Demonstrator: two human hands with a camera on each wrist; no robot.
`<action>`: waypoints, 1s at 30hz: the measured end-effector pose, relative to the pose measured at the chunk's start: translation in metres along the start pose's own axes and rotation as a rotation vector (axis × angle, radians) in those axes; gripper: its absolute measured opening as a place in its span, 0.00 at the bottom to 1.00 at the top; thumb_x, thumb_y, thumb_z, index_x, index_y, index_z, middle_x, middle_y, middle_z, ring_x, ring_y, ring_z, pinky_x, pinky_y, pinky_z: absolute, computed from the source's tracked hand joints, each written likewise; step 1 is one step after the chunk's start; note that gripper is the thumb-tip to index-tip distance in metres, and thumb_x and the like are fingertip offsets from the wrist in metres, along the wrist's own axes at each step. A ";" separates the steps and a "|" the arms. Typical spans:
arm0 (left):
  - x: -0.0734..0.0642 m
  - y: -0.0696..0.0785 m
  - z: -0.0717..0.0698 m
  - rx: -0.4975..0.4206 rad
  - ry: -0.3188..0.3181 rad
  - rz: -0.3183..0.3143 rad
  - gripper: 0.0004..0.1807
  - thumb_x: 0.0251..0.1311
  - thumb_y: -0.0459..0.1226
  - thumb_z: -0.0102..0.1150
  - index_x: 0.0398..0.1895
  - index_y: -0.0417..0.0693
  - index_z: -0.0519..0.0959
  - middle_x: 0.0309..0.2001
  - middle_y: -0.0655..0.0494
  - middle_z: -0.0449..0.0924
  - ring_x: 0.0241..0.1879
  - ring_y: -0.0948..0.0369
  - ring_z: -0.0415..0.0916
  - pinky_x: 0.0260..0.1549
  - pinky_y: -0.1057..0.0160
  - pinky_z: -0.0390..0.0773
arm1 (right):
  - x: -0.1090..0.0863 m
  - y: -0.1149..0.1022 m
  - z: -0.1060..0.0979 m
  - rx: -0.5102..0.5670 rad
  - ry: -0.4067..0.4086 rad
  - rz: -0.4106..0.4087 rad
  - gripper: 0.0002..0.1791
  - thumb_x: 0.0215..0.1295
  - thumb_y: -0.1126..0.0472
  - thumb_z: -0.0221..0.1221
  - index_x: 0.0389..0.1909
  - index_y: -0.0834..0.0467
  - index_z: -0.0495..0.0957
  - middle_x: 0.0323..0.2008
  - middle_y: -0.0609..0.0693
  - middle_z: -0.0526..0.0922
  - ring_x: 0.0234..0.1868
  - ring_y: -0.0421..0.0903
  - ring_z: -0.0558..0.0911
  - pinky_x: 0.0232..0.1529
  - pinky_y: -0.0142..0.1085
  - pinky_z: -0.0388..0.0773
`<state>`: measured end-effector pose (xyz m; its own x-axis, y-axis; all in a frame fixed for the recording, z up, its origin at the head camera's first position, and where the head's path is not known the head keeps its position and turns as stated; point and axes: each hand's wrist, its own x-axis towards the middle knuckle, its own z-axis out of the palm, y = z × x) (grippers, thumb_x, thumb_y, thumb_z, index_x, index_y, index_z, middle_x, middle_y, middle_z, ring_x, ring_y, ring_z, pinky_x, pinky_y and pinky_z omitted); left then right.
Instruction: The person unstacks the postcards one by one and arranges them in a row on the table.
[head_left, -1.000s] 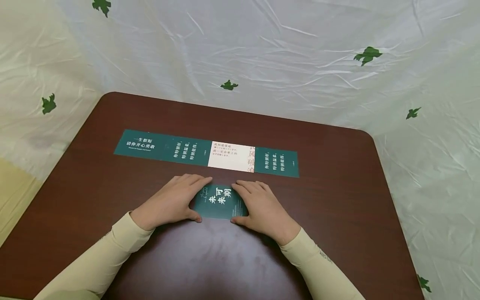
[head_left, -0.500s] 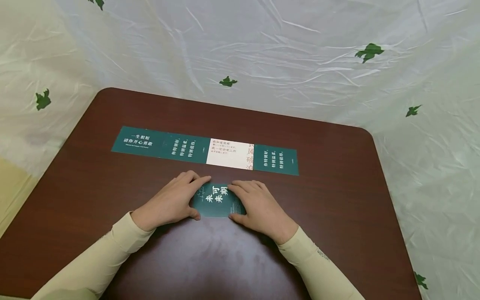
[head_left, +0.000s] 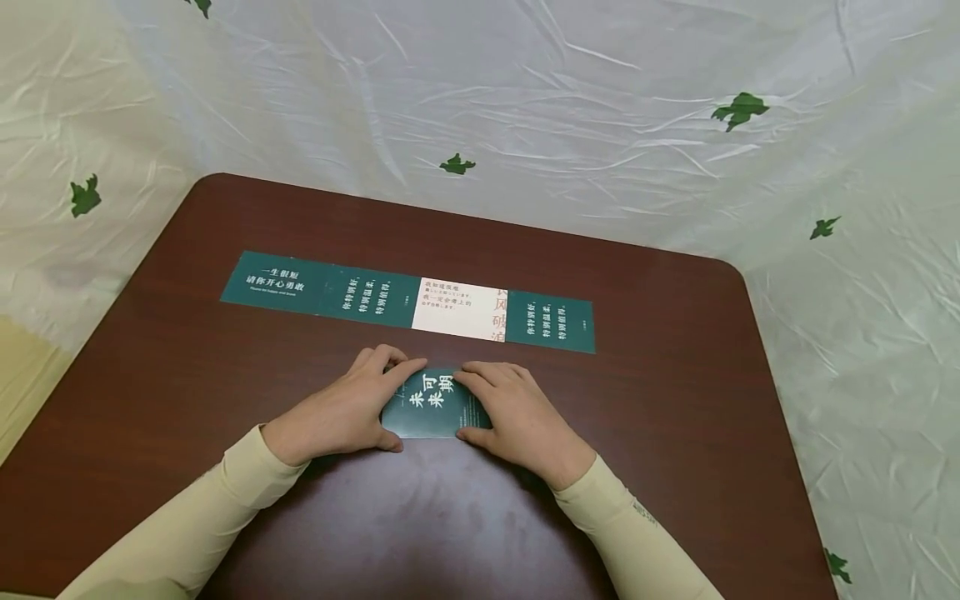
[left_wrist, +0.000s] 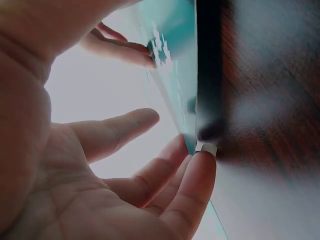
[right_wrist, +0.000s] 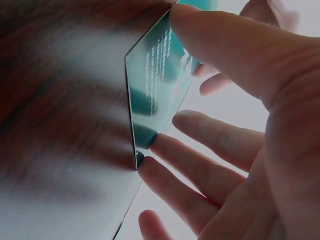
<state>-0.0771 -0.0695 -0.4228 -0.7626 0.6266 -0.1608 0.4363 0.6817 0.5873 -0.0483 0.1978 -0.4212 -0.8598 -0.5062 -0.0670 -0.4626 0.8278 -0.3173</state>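
Note:
A dark green card (head_left: 429, 419) with large white characters lies in front of me between my two hands. My left hand (head_left: 337, 417) holds its left side, with the thumb at the near corner. In the left wrist view its fingertips (left_wrist: 202, 162) meet a corner of the card (left_wrist: 175, 60), and a dark strip shows along the card's edge. My right hand (head_left: 521, 421) holds the right side between a thumb on the near edge and fingers along the far edge. The right wrist view shows that thumb (right_wrist: 200, 27) over the green card (right_wrist: 145, 80).
Beyond my hands, a straight row of cards crosses the brown table (head_left: 660, 400): a green card (head_left: 315, 275) at left, another green card (head_left: 397, 292), a white card (head_left: 450, 321), then a green card (head_left: 573, 327). A white sheet (head_left: 562, 133) with green leaf shapes surrounds the table.
My left fingertips and thumb have shifted slightly to the right and nearer along the card's left side. The right hand and the row of cards stay nearly as they were.

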 end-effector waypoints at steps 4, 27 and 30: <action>-0.001 -0.001 -0.001 0.042 0.010 0.022 0.56 0.50 0.43 0.87 0.82 0.45 0.67 0.65 0.49 0.71 0.65 0.51 0.65 0.56 0.53 0.83 | 0.000 0.000 0.001 0.005 -0.001 0.001 0.42 0.63 0.44 0.77 0.75 0.55 0.76 0.73 0.53 0.79 0.74 0.54 0.77 0.79 0.54 0.65; 0.033 0.024 0.003 0.191 0.055 0.124 0.53 0.53 0.53 0.83 0.80 0.44 0.71 0.65 0.50 0.75 0.63 0.51 0.72 0.63 0.50 0.78 | -0.011 0.025 -0.016 0.008 0.053 0.017 0.48 0.54 0.48 0.83 0.76 0.54 0.75 0.72 0.52 0.78 0.75 0.55 0.74 0.80 0.57 0.64; 0.054 0.037 0.004 0.226 0.052 0.168 0.51 0.55 0.53 0.81 0.80 0.46 0.70 0.66 0.50 0.76 0.64 0.51 0.73 0.65 0.49 0.77 | -0.020 0.041 -0.024 0.013 0.071 0.052 0.49 0.54 0.50 0.83 0.76 0.55 0.74 0.73 0.53 0.77 0.77 0.56 0.73 0.80 0.59 0.62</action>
<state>-0.1004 -0.0087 -0.4132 -0.6915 0.7217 -0.0317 0.6498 0.6406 0.4093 -0.0550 0.2478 -0.4103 -0.8959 -0.4440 -0.0166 -0.4146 0.8489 -0.3279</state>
